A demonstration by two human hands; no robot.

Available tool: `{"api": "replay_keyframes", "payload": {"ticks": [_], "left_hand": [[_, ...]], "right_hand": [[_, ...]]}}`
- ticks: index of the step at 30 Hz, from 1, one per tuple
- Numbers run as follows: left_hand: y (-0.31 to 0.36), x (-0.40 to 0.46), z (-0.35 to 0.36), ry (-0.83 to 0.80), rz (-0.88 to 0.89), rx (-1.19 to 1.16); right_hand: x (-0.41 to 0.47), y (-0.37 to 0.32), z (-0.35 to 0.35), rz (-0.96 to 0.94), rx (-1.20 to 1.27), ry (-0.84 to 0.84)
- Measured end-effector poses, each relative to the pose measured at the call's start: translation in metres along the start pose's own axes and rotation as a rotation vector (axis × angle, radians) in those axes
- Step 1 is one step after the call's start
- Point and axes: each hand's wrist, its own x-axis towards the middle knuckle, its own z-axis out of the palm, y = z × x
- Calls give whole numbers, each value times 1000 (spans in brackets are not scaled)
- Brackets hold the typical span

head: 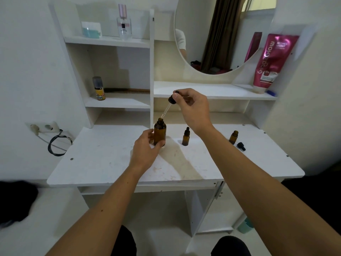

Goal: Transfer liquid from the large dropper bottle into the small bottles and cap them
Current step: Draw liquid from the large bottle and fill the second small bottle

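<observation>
The large amber bottle (159, 133) stands uncapped on the white table (103, 163), gripped low on its side by my left hand (146, 147). My right hand (191, 108) pinches the black bulb of the dropper (168, 106); its glass tube slants down, with the tip at the bottle's mouth. One small amber bottle (186, 136) with a black dropper cap on it stands just right of the large one. Farther right, a second small amber bottle (233, 137) is uncapped, and its black dropper cap (241, 146) lies on the table beside it.
White shelves rise behind the table, carrying a small yellow-labelled bottle (98, 88), a comb (127, 90), a perfume bottle (124, 23) and a pink tube (273, 61). A round mirror (221, 34) hangs at the back. A wall socket with a cable (55, 141) is at the left.
</observation>
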Motion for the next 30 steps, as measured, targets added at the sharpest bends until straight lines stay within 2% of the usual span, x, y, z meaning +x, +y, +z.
{"api": "replay_keyframes", "payload": {"ticks": [6,12,15,17,21,25,30], "left_hand": [[-2,-2,2,17,23,33],[1,-13,6,195,-10,-23],[9,-26,10,216,-11,-36],[18,-35,18,169,15,-56],[37,-44,46,-25,108,-112],[50,-41,82,-195,229,-43],[69,-35,116,-263,243,34]], "right_hand": [[-2,-3,-23,28,53,70],[-16,11,-69,8,-18,98],[-24,22,-93,33,-46,128],[-27,28,-107,52,-59,156],[-31,37,-131,87,-100,213],[-35,47,-146,130,-152,227],[-37,60,-150,143,-143,226]]}}
